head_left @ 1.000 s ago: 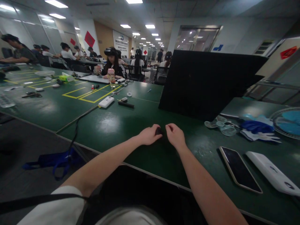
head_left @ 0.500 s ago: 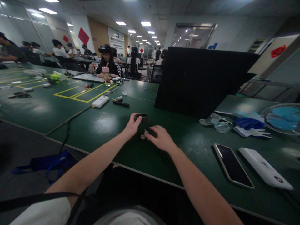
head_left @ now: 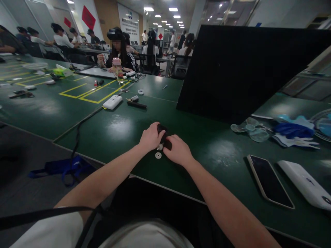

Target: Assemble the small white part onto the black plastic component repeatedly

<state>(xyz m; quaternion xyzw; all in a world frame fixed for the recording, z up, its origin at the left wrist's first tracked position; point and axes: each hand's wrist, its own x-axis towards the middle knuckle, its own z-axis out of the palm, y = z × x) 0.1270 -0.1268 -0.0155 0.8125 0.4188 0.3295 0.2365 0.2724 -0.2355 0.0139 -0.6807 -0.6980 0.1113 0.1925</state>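
Observation:
My left hand (head_left: 152,138) is closed around a small black plastic part (head_left: 162,130), its far end showing past the fingers. Close beside it on the right, my right hand (head_left: 179,151) has its fingers bent and drawn together, with a dark patch at the fingertips; what they hold is not clear. Between and just below the two hands is a small pale part (head_left: 159,147). A small white ring-shaped piece (head_left: 158,155) with a hole in its middle lies flat on the green table (head_left: 129,151), nearer to me.
A large black panel (head_left: 232,72) stands ahead on the right. Also on the right are a clear fan blade (head_left: 254,131), blue and white gloves (head_left: 294,132), a phone (head_left: 269,181) and a white device (head_left: 305,182). A white power bank (head_left: 112,102) lies ahead left. A person sits across the table.
My left hand has turned over, back upward, with the black part. My right hand has closed in beside it. The ring piece now shows apart from my fingers. The view has shifted.

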